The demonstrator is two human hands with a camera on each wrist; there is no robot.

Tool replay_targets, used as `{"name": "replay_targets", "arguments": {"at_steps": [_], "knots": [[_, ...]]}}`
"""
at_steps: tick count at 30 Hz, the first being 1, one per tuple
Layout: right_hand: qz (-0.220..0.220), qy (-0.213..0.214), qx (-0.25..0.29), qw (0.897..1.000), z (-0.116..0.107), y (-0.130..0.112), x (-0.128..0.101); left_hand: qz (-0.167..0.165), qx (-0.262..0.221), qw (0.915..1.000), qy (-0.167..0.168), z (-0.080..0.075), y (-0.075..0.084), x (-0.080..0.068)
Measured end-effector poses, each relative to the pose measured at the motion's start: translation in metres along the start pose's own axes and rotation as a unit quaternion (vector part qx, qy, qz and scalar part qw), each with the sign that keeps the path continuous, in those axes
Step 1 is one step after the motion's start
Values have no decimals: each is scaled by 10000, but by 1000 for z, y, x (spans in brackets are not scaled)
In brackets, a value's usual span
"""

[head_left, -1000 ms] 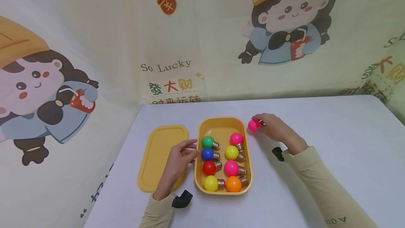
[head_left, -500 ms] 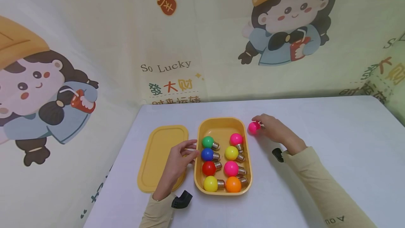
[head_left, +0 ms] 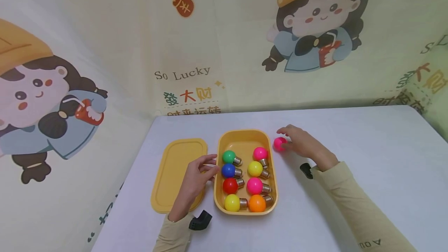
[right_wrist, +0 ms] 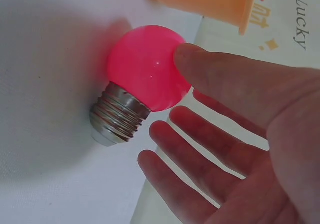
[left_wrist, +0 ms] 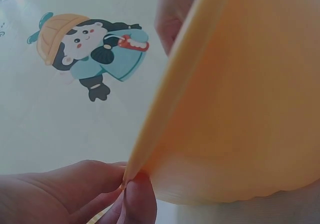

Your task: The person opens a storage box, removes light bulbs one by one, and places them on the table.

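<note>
In the head view, a pink light bulb (head_left: 279,144) lies on the table just right of the yellow box (head_left: 245,134). Its metal screw base (right_wrist: 119,115) shows in the right wrist view. My right hand (head_left: 301,142) is beside this bulb, its thumb against the pink globe and the other fingers spread apart from it. My left hand (head_left: 194,178) pinches the box's left rim between thumb and finger. Inside the box lie two columns of bulbs: green (head_left: 229,156), blue (head_left: 228,170), red (head_left: 230,186) and yellow on the left; pink, yellow, pink and orange (head_left: 257,203) on the right.
A flat yellow lid (head_left: 175,166) lies left of the box, partly under my left forearm. The white table (head_left: 367,147) reaches back to a printed cloth (head_left: 238,49) with cartoon figures. Black wrist mounts sit at both sleeves.
My right hand has lowered the pink bulb toward the table beside the box, and its fingers have opened away from the globe. The left hand stays at the rim.
</note>
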State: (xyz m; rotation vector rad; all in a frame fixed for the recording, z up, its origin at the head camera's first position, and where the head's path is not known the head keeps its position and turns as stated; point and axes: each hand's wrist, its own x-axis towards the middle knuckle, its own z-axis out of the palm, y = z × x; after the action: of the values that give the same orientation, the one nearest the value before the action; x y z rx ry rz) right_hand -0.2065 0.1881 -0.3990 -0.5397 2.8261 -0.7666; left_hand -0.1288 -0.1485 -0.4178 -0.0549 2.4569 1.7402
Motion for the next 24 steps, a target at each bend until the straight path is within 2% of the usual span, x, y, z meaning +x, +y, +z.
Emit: {"name": "replay_targets", "arguments": {"at_steps": [7,17,24], "knots": [[117,-139,-31,9998,-2,-7,-1,8,-12,10000,-11,0,0,0],[-193,-38,-128,9997,-1,-11,-6,-3,50,10000,-35,-1,0,0],[-107,-68,-99,9999,-2,-24,-10,8,71,10000,-27,-1,0,0]]}}
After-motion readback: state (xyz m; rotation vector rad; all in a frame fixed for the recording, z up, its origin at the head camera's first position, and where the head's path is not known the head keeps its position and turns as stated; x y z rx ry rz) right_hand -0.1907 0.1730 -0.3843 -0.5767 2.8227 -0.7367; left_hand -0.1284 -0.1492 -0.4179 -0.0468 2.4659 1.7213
